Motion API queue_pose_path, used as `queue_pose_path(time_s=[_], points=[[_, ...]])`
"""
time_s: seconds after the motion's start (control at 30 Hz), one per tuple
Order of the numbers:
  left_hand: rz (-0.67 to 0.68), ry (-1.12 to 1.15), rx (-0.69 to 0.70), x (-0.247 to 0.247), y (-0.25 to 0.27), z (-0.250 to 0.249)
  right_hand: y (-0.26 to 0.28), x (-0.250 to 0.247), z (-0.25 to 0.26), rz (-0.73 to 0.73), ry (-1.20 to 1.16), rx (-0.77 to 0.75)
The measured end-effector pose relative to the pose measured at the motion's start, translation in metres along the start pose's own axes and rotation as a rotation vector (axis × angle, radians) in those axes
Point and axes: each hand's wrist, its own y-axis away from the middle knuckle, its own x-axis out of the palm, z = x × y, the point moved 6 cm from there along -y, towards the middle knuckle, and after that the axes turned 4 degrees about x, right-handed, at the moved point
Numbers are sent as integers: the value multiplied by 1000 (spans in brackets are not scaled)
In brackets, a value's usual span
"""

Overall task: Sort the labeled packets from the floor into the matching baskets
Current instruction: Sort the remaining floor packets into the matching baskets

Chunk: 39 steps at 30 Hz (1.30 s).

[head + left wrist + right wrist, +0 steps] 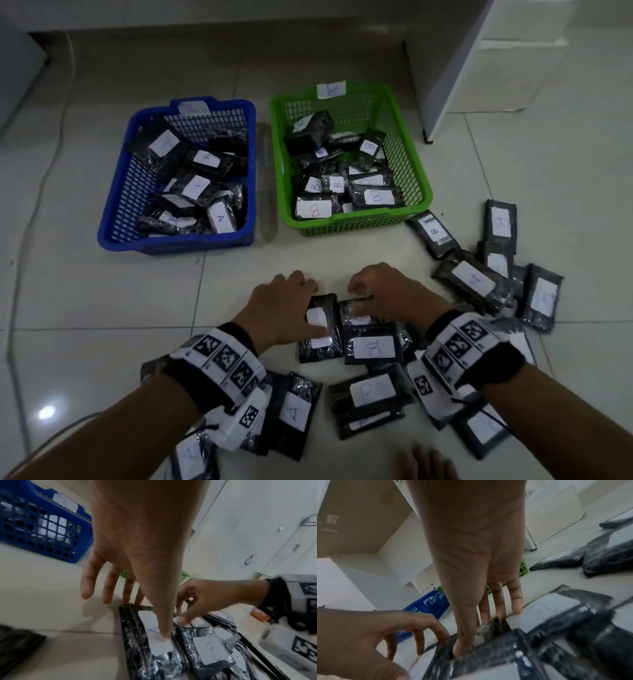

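A black packet with an "A" on its white label lies on the floor tiles. My left hand holds it, thumb pressed on the label and fingers curled over the far edge. Beside it my right hand pinches the raised far edge of a neighbouring packet; its letter is hidden. Further back stand the blue basket with A packets and the green basket with B packets.
Several more labeled packets lie scattered at the right and near me, some under my wrists. A white cabinet stands at the back right. A cable runs along the floor at the left.
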Motion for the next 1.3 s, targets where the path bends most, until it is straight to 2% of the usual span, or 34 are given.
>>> queue_pose_path(time_s=[0.07, 0.13, 0.23, 0.33, 0.47, 0.53, 0.7, 0.77, 0.93, 1.07, 1.17, 1.3], points=[[33, 45, 9, 12, 1, 6, 2, 9, -1, -2, 44, -9], [20, 191, -9, 20, 3, 12, 3, 11, -1, -3, 43, 7], [72, 315, -26, 24, 5, 20, 2, 5, 0, 34, -73, 69], [115, 465, 6, 9, 3, 31, 2, -14, 2, 34, -304, 85], [70, 705, -12, -44, 6, 51, 3, -61, -4, -59, -488, 85], [10, 881, -41, -74, 8, 61, 4, -88, -8, -158, -573, 83], [-353, 1177, -110, -145, -15, 77, 0, -130, -15, -371, -842, 129], [-443, 1245, -142, -162, -35, 77, -6, -137, -16, -423, -877, 140], [-550, 1157, -134, -179, -87, 81, -21, -142, -18, -548, -839, 147], [-579, 1212, -177, -172, -107, 84, -30, -140, -26, -597, -799, 187], [-622, 1289, -177, -168, -111, 87, -35, -137, -27, -606, -791, 206], [-779, 1422, -231, -169, -92, 113, -40, -139, -20, -624, -845, 220]])
